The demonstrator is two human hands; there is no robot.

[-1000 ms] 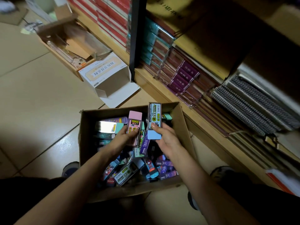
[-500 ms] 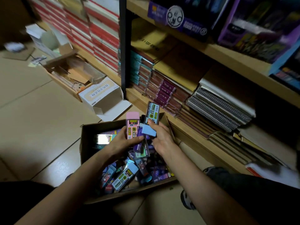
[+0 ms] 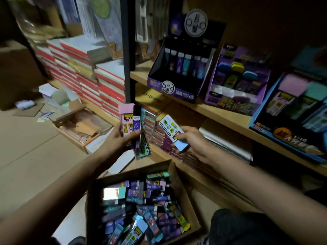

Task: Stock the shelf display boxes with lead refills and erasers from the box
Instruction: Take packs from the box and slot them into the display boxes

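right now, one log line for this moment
left hand: holds packs | right hand: holds eraser | box: below | shelf boxes: not reached

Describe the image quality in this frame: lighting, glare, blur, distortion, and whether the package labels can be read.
Head view: dim overall, upper right shelf corner nearly black; a blown-out glare patch on one packet in the cardboard box; motion blur smears the display boxes and the items in the left hand; wide-angle bending of the shelf edges; print on the eraser in the right hand is not legible.
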